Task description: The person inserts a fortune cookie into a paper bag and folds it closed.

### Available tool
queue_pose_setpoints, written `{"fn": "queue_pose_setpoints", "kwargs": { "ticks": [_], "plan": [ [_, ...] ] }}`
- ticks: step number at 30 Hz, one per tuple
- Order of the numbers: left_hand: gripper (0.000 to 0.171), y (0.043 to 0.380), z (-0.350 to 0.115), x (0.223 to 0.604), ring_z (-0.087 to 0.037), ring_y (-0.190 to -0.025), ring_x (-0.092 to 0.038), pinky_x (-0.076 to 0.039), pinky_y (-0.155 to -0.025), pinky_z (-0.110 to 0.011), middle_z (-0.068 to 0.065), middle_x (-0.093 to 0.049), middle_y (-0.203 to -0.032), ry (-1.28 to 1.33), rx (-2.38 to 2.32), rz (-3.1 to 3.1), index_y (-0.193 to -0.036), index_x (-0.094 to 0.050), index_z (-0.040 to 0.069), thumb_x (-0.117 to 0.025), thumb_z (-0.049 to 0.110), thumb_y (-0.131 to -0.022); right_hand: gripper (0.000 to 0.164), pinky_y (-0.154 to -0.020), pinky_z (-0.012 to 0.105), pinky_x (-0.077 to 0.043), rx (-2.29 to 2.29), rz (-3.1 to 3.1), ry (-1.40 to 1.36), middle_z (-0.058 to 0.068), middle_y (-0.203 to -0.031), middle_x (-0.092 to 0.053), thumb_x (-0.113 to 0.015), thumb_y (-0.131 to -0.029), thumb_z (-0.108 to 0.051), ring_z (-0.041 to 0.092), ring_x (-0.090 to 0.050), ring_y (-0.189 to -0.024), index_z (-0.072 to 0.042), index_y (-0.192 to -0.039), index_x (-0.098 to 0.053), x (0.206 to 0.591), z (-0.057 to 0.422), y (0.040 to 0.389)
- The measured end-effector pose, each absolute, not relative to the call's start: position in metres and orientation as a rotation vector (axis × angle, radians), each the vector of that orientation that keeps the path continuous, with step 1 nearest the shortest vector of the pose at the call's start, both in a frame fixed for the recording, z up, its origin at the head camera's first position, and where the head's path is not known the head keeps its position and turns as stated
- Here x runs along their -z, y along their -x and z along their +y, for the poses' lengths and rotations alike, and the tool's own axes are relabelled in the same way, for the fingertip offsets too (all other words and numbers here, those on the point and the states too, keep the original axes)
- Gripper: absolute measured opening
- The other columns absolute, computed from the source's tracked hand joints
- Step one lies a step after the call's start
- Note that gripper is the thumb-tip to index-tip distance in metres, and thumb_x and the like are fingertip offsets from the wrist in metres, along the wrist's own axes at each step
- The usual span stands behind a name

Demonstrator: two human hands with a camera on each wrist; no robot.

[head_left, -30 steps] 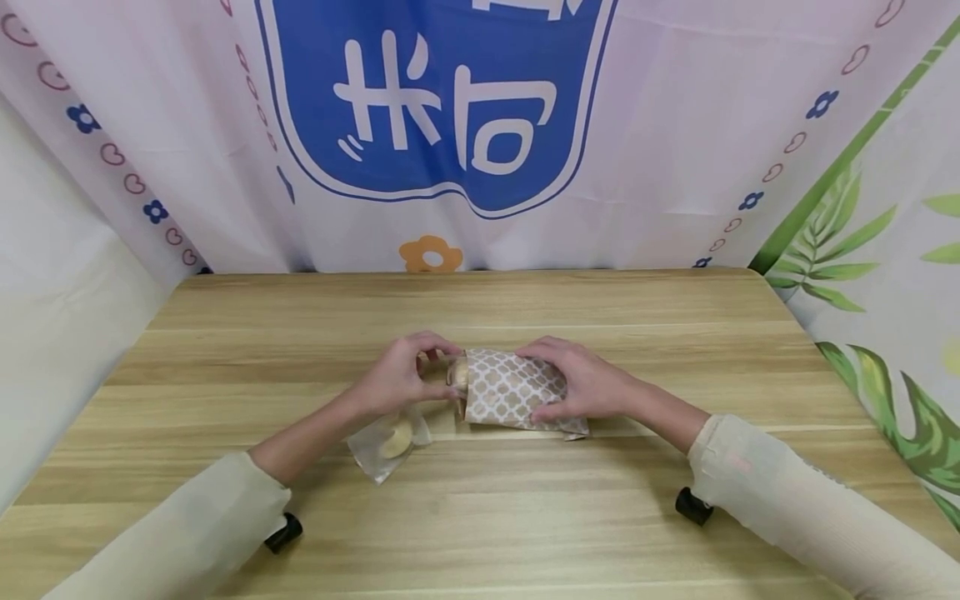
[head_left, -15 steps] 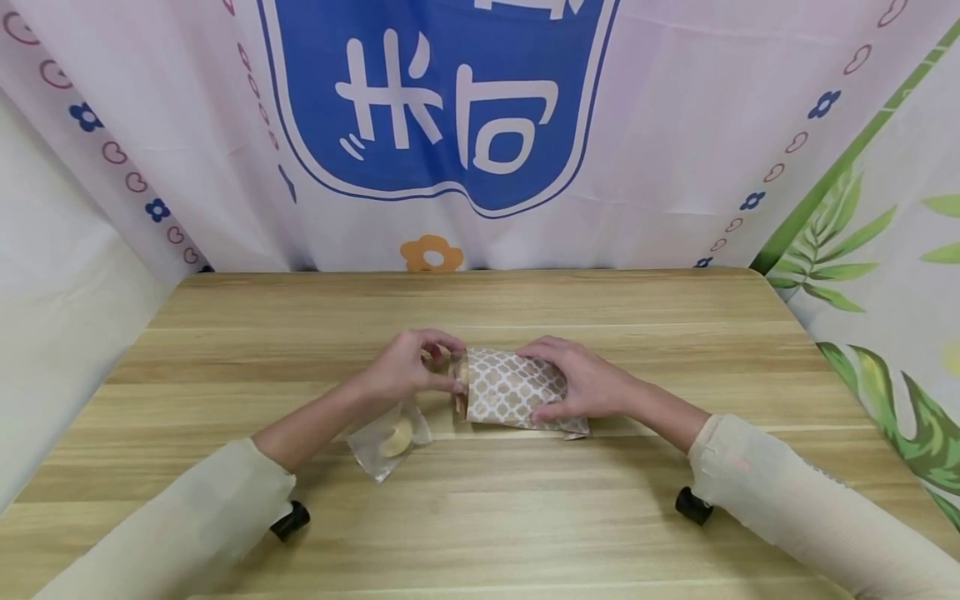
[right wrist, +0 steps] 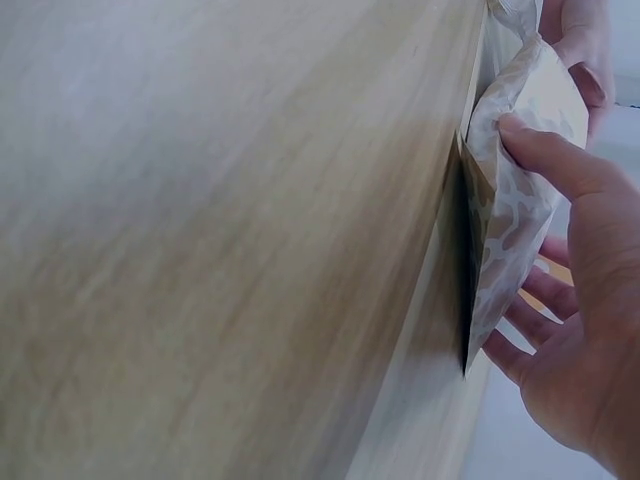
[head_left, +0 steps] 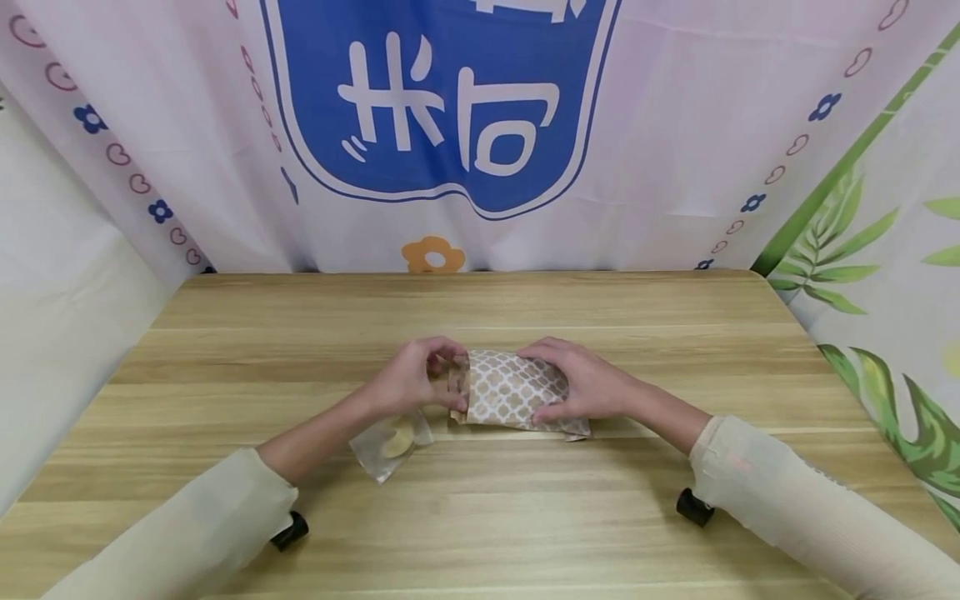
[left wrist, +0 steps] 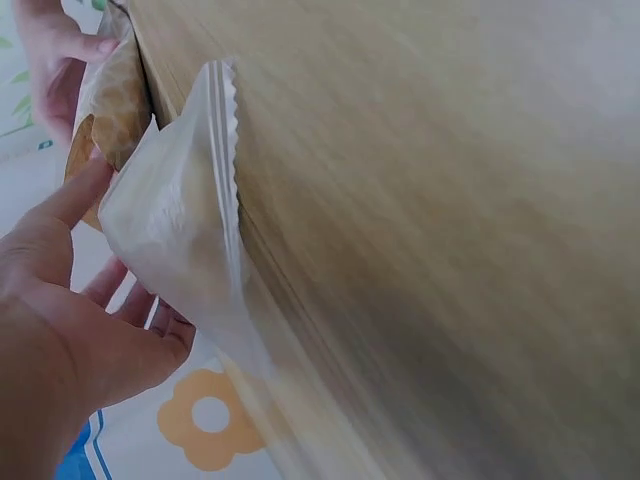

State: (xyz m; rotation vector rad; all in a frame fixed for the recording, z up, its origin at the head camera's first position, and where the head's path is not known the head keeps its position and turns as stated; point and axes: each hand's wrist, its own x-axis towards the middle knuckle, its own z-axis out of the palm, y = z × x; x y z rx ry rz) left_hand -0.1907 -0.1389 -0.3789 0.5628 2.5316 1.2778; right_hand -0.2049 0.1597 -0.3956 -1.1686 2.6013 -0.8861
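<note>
two hands: both at the patterned paper bag [head_left: 517,390], which lies on its side at the middle of the wooden table [head_left: 480,517].
my right hand [head_left: 588,385]: fingers curled over the bag's closed end, thumb on the near side, pinning it down.
my left hand [head_left: 411,382]: fingers pinched at the bag's open mouth; something pale and wrapped sits there between them, exact grip too small to tell from the head view.
clear packet [head_left: 390,443]: a see-through wrapper with a pale round piece inside, lying flat just under my left wrist, touching nothing else that i can see.
risk, mouth: thin paper could crease or tear if i force the piece in at an angle.
risk, slide: if my right hand loosens, the bag may skate away across the smooth wood.
risk, wrist: my left forearm could drag the clear packet toward the near edge.
risk, crush: pressing too hard on the bag may break what is inside, i judge.
</note>
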Motion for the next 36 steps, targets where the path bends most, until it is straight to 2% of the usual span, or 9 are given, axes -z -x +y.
{"fn": "queue_pose_setpoints", "kwargs": {
  "ticks": [5,11,18,29,33,36],
  "plan": [
    [0.064,0.19,-0.143,0.382,-0.028,-0.096,-0.064,-0.054,-0.086,-0.035,-0.013,-0.072,-0.106,-0.584,-1.356,2.452,-0.129,-0.062,-0.005,-0.093,0.004,-0.074,0.09,-0.112,0.053,-0.045,0.879,2.606,1.176,0.016,-0.142,-0.058,-0.093,-0.075,-0.037,0.034,-0.055,-0.131,-0.001,-0.147,-0.053,0.395,0.159,0.204],
    [0.063,0.19,-0.144,0.387,-0.026,-0.1,-0.068,-0.054,-0.09,-0.032,-0.014,-0.074,-0.107,-0.527,-1.464,2.349,-0.131,-0.061,-0.006,-0.09,0.0,-0.076,0.097,-0.11,0.058,-0.044,0.836,2.612,1.176,0.018,-0.146,-0.054,-0.092,-0.072,-0.043,0.038,-0.051,-0.134,-0.001,-0.149,-0.05,0.394,0.16,0.202],
    [0.06,0.191,-0.143,0.39,-0.025,-0.1,-0.068,-0.051,-0.084,-0.023,-0.016,-0.075,-0.106,-0.446,-1.56,2.275,-0.13,-0.061,-0.006,-0.088,-0.005,-0.077,0.104,-0.11,0.062,-0.043,0.801,2.594,1.196,0.02,-0.15,-0.049,-0.09,-0.07,-0.047,0.04,-0.047,-0.138,-0.002,-0.153,-0.046,0.395,0.162,0.202],
    [0.058,0.19,-0.138,0.392,-0.031,-0.11,-0.068,-0.051,-0.09,-0.028,-0.017,-0.076,-0.111,-0.413,-1.592,2.24,-0.128,-0.057,-0.004,-0.086,-0.006,-0.078,0.104,-0.112,0.057,-0.043,0.822,2.61,1.143,0.015,-0.15,-0.051,-0.093,-0.069,-0.045,0.035,-0.049,-0.137,-0.004,-0.153,-0.046,0.396,0.162,0.202],
    [0.055,0.191,-0.141,0.394,-0.035,-0.112,-0.068,-0.052,-0.09,-0.026,-0.02,-0.074,-0.114,-0.439,-1.639,2.199,-0.127,-0.056,-0.008,-0.084,-0.008,-0.08,0.104,-0.111,0.057,-0.043,0.822,2.617,1.135,0.014,-0.149,-0.052,-0.093,-0.069,-0.045,0.034,-0.049,-0.137,-0.004,-0.153,-0.047,0.397,0.162,0.202],
    [0.053,0.191,-0.141,0.395,-0.035,-0.108,-0.07,-0.053,-0.088,-0.026,-0.021,-0.074,-0.111,-0.492,-1.638,2.224,-0.124,-0.057,-0.01,-0.084,-0.009,-0.079,0.104,-0.111,0.057,-0.044,0.818,2.624,1.137,0.014,-0.148,-0.052,-0.093,-0.069,-0.046,0.034,-0.05,-0.136,-0.005,-0.153,-0.047,0.398,0.161,0.202]
  ]
}}
